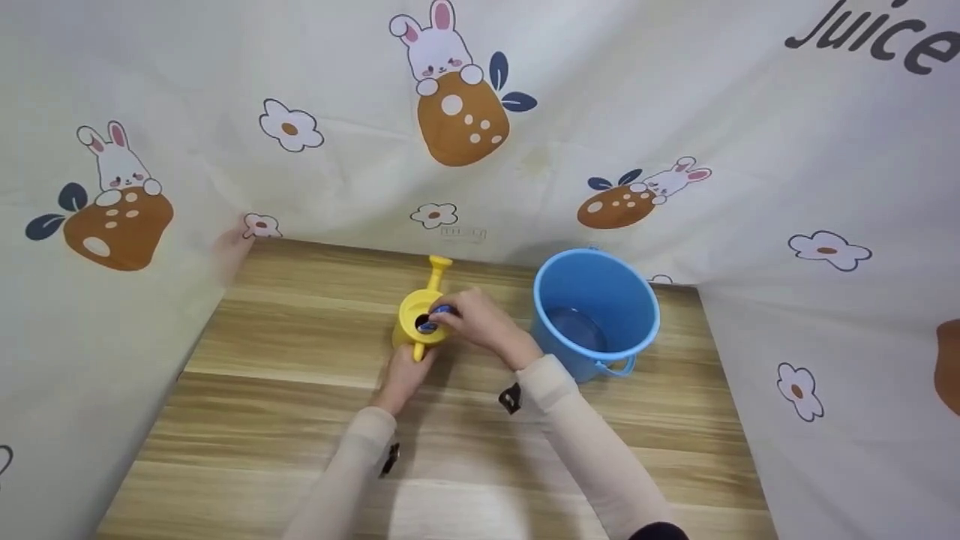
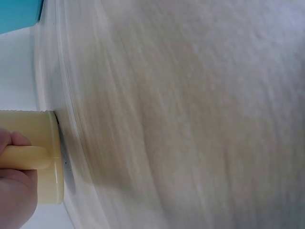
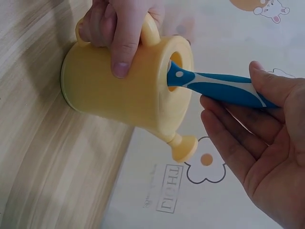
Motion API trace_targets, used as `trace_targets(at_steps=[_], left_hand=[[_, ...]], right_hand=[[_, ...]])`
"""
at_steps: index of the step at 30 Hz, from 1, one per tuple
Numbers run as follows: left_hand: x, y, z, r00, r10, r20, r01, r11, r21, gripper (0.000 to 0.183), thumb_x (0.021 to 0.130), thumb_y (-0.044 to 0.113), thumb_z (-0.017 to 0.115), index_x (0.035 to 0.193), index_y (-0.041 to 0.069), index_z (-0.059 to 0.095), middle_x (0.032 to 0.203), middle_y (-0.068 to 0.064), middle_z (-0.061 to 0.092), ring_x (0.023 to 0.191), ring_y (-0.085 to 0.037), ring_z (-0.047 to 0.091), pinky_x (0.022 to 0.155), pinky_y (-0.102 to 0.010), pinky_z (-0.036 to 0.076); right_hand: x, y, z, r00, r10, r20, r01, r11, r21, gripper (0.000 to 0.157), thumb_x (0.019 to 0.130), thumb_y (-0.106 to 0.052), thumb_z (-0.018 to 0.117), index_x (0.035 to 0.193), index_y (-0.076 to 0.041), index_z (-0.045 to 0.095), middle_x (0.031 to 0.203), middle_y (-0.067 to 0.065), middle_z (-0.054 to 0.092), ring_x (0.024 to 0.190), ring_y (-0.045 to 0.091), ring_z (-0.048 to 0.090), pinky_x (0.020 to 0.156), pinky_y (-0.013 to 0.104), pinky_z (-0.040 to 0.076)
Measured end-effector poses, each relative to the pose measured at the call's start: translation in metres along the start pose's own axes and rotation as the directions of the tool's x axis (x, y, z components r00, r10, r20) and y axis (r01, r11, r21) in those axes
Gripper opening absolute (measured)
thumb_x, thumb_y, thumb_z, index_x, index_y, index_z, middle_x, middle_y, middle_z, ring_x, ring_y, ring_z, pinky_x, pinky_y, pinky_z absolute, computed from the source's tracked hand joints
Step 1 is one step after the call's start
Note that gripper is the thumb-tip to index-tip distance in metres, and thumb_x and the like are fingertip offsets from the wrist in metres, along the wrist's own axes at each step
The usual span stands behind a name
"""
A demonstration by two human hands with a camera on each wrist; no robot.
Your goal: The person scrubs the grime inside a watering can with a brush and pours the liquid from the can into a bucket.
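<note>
A yellow watering can (image 1: 406, 310) stands on the wooden surface, its sprinkler spout pointing toward the back cloth. My left hand (image 1: 405, 377) grips the can's handle; in the right wrist view its thumb (image 3: 125, 52) lies along the can's side. Above the can's opening is my right hand (image 1: 484, 322). Between its thumb and fingers it pinches a blue-and-white handle (image 3: 224, 89) that slants into the opening. The far end of this handled tool is hidden inside the can, so I cannot tell its kind.
To the right of the can stands a blue bucket (image 1: 600, 289), its carrying handle (image 1: 619, 369) hanging at the front. A pale cloth (image 1: 352, 165) printed with rabbits and flowers rises behind and on both sides of the wooden surface (image 1: 292, 420).
</note>
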State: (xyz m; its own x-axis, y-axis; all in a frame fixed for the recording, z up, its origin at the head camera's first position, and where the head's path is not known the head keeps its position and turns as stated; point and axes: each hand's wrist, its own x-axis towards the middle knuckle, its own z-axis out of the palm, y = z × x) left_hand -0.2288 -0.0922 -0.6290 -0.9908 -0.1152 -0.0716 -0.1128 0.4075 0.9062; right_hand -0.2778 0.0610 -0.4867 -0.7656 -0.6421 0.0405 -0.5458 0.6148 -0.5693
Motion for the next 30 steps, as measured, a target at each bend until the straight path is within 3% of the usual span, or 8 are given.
trace_targets(at_steps=[8,14,30], left_hand=[[-0.001,-0.001,0.002,1.0,0.006,0.012,-0.006,1.0,-0.025,0.022,0.092,0.017,0.065,0.074,0.011,0.055,0.061,0.006,0.042,0.056,-0.01,0.044,0.057,-0.025,0.039],[-0.001,-0.001,0.002,0.999,0.022,0.025,-0.021,0.998,-0.059,0.024,0.091,0.013,0.062,0.071,0.012,0.049,0.06,0.006,0.039,0.055,-0.01,0.04,0.055,-0.025,0.036],[-0.001,0.0,0.002,0.999,-0.001,0.044,0.002,1.0,-0.029,0.012,0.092,0.014,0.062,0.087,0.003,0.062,0.068,0.003,0.047,0.063,-0.012,0.047,0.062,-0.027,0.042]], right_hand=[[-0.003,0.0,0.001,1.0,-0.017,-0.02,0.017,1.0,0.014,0.023,0.096,-0.022,0.066,0.11,-0.006,0.074,0.105,0.008,0.075,0.091,0.019,0.071,0.079,0.028,0.057],[-0.006,-0.007,-0.003,0.998,0.0,-0.063,0.001,1.0,0.009,0.022,0.096,-0.024,0.065,0.109,-0.009,0.075,0.102,0.006,0.076,0.088,0.016,0.069,0.079,0.031,0.056],[-0.005,-0.012,-0.001,0.988,0.063,-0.138,-0.058,0.998,0.038,0.023,0.097,-0.027,0.064,0.105,-0.008,0.074,0.094,0.007,0.075,0.077,0.013,0.066,0.067,0.023,0.053]])
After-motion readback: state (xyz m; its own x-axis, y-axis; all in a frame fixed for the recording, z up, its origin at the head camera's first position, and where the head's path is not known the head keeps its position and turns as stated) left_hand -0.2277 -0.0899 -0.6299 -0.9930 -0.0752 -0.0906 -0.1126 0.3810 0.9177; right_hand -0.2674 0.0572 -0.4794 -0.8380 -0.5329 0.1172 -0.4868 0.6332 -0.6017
